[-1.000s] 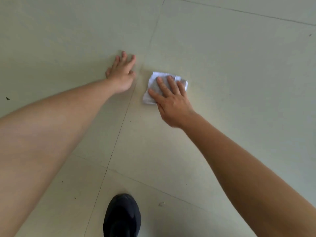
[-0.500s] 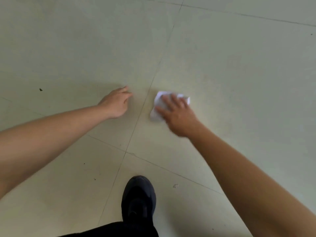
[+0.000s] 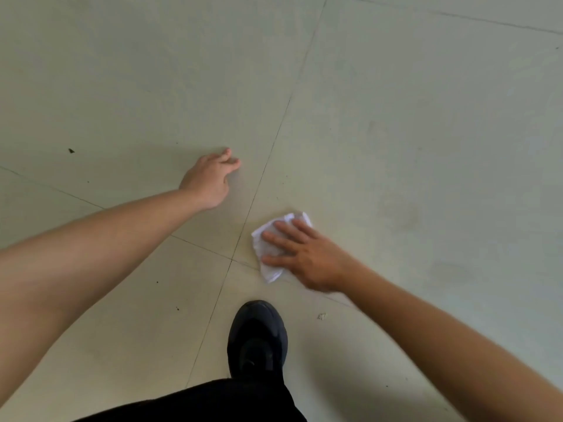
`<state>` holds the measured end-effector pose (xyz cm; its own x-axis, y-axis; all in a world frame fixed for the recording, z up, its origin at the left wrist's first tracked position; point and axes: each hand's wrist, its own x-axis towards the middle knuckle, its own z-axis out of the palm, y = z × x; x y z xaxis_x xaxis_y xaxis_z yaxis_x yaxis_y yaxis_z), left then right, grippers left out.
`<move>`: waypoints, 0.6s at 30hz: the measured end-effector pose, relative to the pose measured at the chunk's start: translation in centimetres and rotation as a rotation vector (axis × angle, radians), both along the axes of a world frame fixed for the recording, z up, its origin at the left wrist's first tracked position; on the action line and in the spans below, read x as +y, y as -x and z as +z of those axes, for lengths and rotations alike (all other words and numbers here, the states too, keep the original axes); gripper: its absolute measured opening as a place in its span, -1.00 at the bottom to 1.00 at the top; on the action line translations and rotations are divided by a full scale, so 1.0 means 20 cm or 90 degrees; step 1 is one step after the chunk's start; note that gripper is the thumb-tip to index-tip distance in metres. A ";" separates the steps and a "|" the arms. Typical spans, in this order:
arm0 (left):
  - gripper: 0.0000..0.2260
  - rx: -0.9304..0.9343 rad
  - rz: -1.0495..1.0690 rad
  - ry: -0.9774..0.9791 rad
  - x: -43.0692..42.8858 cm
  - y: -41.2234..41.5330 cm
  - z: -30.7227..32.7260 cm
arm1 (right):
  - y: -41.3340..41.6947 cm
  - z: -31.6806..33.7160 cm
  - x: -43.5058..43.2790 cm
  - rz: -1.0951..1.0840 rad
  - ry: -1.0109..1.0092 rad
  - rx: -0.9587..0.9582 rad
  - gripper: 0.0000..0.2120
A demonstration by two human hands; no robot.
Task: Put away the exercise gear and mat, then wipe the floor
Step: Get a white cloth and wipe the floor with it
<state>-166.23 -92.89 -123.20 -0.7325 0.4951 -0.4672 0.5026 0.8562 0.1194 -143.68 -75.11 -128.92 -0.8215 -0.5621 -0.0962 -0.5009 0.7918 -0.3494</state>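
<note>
From the head camera I look straight down at a pale tiled floor crossed by thin dark grout lines. Both bare forearms reach forward into view.

My right hand lies flat on a small folded white cloth - fingers straight and spread, palm down, pressing it to the floor without gripping it. The cloth sits under the fingers, and its edges show beyond the fingertips and thumb.

My left hand is ahead and to the left of the right, well apart from the cloth and holding nothing. Its fingers are loosely extended, and the tips appear to touch the tile. A grout line runs between the two hands, and two lines cross just left of the cloth.

Nearer me than the right hand stands a black shoe, with a dark trouser leg behind it. A pale crumb lies just right of the shoe - below the right wrist. A dark speck lies far left of the left hand.
</note>
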 end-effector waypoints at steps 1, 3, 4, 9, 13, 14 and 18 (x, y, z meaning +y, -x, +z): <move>-0.46 0.002 0.003 0.003 0.01 -0.01 0.00 | 0.00 -0.02 0.11 0.002 -0.003 0.005 -0.49; -0.49 0.009 0.016 0.001 0.02 -0.03 -0.01 | 0.02 -0.05 0.35 -0.081 -0.024 0.039 -0.55; -0.50 0.017 0.028 -0.004 0.04 -0.04 -0.01 | 0.02 -0.05 0.48 -0.169 -0.028 0.058 -0.57; -0.60 0.062 0.056 0.018 0.19 -0.06 0.00 | -0.03 0.03 0.78 -0.625 -0.049 -0.042 -0.55; -0.49 0.041 -0.001 -0.020 0.42 -0.07 0.02 | -0.20 0.00 0.44 -0.465 -0.014 0.063 -0.50; -0.47 0.035 -0.015 -0.029 0.48 -0.08 0.02 | -0.27 0.00 0.34 -0.379 0.002 0.073 -0.49; -0.43 0.023 -0.081 -0.061 0.70 -0.15 0.00 | -0.50 0.02 0.19 -0.133 -0.007 -0.023 -0.49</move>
<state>-163.20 -78.80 -123.27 -0.6763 0.6259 -0.3884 0.6117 0.7710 0.1772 -133.67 -71.28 -128.59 -0.9158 -0.3791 -0.1325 -0.3134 0.8810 -0.3545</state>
